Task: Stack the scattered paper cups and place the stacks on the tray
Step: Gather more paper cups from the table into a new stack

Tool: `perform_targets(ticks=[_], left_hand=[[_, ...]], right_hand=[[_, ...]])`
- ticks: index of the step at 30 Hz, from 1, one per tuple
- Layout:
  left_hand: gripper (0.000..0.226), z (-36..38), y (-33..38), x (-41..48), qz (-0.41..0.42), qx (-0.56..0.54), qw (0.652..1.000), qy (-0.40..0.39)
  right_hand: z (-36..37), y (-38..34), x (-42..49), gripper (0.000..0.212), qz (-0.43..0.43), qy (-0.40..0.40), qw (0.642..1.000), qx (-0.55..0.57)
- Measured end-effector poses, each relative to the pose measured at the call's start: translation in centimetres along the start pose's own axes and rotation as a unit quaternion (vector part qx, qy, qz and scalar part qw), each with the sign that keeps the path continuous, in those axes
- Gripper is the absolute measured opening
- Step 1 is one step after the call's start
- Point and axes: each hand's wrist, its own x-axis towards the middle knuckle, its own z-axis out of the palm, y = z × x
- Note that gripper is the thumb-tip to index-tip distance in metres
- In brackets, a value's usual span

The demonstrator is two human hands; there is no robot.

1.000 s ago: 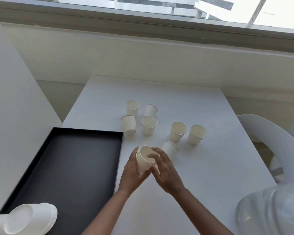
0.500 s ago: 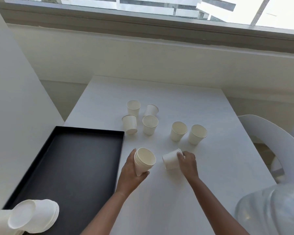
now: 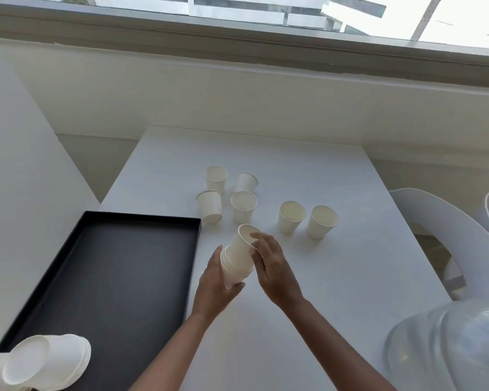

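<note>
My left hand (image 3: 215, 286) grips a tilted stack of white paper cups (image 3: 233, 268) just right of the black tray (image 3: 105, 266). My right hand (image 3: 271, 266) holds one more paper cup (image 3: 244, 238) by its rim, its base partly pushed into the top of that stack. Several loose white cups stand on the white table (image 3: 336, 277) beyond the hands: a group of several at the back (image 3: 243, 206) and two at the right (image 3: 291, 217), (image 3: 322, 221). The tray's dark floor is bare.
A lying stack of white cups (image 3: 48, 362) shows at the bottom left corner by the tray's near end. A white chair (image 3: 449, 230) stands at the table's right edge. A clear plastic bag or cover (image 3: 449, 348) sits at the bottom right. A wall runs along the left.
My right hand reached right, picked up the nearest loose cup and brought it back onto the stack in my left hand.
</note>
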Motion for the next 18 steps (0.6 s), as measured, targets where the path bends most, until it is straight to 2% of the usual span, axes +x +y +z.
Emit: perform_targets(ticks=[5,8,15,18], left_hand=[[0.084,0.2,0.4,0.4,0.014,-0.055,0.998,-0.009],[0.081,0.3,0.8,0.7,0.002,-0.092,0.996,-0.018],[0.087,0.9,0.7,1.0,-0.014,-0.059,0.998,-0.012],[0.096,0.7,0.9,0.7,0.011,-0.051,0.999,-0.011]], right_hand=[[1.3,0.2,-0.4,0.023,0.002,-0.042,0.999,-0.020],[1.7,0.6,-0.7,0.027,-0.012,-0.093,0.995,-0.039],[1.6,1.6,-1.0,0.045,-0.003,-0.175,0.982,-0.067],[0.7,2.3,-0.8,0.059,0.017,-0.165,0.984,-0.072]])
